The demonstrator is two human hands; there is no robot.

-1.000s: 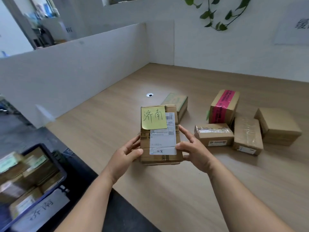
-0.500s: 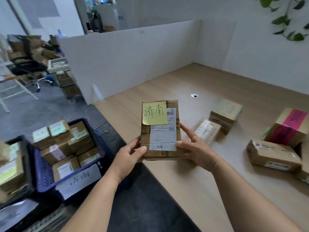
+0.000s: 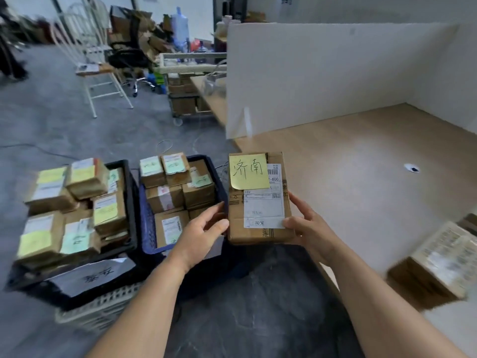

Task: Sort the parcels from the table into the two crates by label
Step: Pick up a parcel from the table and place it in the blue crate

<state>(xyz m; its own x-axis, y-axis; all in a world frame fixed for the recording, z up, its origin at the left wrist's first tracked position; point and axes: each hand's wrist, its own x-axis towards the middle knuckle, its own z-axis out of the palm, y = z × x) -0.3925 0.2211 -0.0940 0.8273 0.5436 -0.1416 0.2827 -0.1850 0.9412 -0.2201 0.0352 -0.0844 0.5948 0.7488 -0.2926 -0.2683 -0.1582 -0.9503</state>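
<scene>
Head view shows us holding one parcel (image 3: 259, 200) up in the air, over the near edge of the table (image 3: 361, 161). Our left hand (image 3: 204, 229) grips its left side with the thumb on the front, and our right hand (image 3: 308, 228) grips its right side with fingers curled around the edge. Both hands hold it snug.

The parcel is a brown cardboard box, flat and longer than it is wide. Its long side points up and away from us. A yellow sticky note (image 3: 249, 171) with two written signs sits at the top, over a smooth white shipping label (image 3: 265, 202).

The two crates lie to our left, down on the floor. The blue crate (image 3: 145, 228) is the nearer one, just beside our left hand. The black crate (image 3: 130, 202) is farther left. Both are packed with small brown boxes wearing paper notes. A white sign (image 3: 90, 276) leans on the black one, too blurry to read.

We think the parcel has to swing left and down next, so our left hand would lead. One more taped box (image 3: 438, 264) waits on the table at right.
</scene>
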